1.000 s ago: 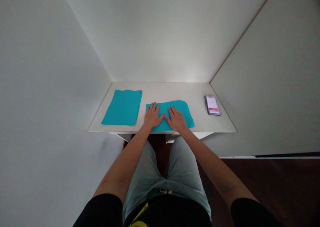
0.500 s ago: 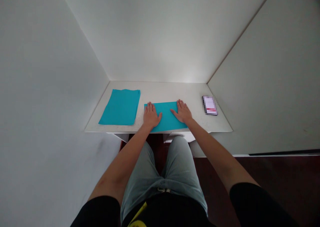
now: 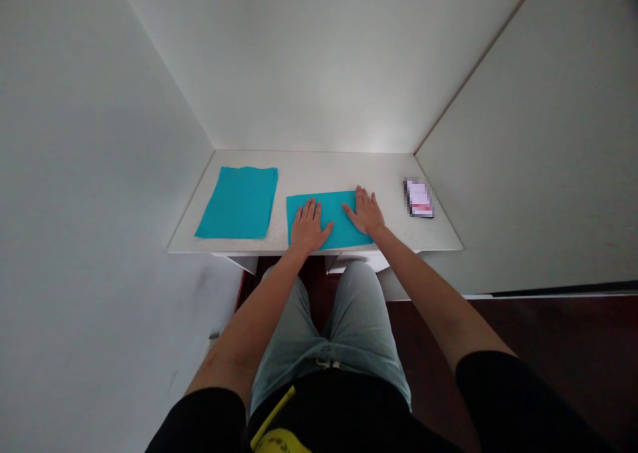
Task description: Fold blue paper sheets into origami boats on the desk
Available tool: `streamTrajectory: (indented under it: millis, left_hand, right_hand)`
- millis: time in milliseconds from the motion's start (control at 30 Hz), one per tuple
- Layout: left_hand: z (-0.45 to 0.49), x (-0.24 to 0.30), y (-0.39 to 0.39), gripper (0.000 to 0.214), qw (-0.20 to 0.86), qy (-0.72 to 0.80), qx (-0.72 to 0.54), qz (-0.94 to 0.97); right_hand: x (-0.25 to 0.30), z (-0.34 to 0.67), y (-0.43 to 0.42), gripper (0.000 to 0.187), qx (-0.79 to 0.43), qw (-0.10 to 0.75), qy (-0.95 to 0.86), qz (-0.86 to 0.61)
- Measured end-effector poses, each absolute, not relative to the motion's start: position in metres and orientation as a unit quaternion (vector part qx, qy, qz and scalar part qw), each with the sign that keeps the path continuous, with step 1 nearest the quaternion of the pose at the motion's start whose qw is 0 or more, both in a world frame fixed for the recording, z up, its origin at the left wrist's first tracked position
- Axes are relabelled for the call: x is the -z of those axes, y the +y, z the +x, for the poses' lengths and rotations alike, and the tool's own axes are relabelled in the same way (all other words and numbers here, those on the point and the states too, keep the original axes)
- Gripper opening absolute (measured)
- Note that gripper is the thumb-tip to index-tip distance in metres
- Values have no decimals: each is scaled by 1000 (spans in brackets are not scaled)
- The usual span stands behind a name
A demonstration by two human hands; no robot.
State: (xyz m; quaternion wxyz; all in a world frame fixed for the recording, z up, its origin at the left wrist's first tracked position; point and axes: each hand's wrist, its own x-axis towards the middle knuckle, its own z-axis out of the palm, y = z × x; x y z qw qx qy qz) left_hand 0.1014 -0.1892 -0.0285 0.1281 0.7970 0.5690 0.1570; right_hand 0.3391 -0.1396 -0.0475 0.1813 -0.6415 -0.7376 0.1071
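Observation:
A turquoise sheet (image 3: 336, 214), cloth or paper, lies flat near the front edge of the white desk; I cannot tell whether it is folded. My left hand (image 3: 308, 226) rests palm down on its left half, fingers stretched and thumb out to the right. On its right end lies my right hand (image 3: 366, 212), also palm down with fingers spread and the thumb pointing left. Left of both hands is a larger turquoise stack of sheets (image 3: 238, 204), its layers showing at the upper right corner.
A phone (image 3: 419, 198), its screen blurred, lies at the right side of the white desk (image 3: 319, 169). Walls close in the desk at the back, left and right. Below the front edge is a white drawer (image 3: 349, 262), with my knees close to it.
My left hand has slid right and inward over the sheet, uncovering its left edge. My right hand stays at the right end. The whole view has shifted slightly upward.

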Motion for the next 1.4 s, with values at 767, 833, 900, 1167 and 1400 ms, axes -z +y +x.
streamTrajectory:
  millis: [767,833,900,1167,1400]
  left_hand:
    - [93,25,-191,83,53,600,-99,792]
    - [94,26,-191,85,55,600,-102,791]
    - [93,27,-191,86,57,599,-107,792]
    - [92,32,-189,85,53,595,-130,791]
    - [91,32,-189,82,49,590,-120,797]
  right_hand:
    - [39,284,-177,105,-293,411,-667,-548]
    - [38,312,-180,107,-298,421,-652,-556]
    - [38,335,-181,108,-316,434,-637,-553]
    - [16,321,-179,93,-267,536,-621,-505]
    - [16,242,-185,96,-315,499,-691,-417]
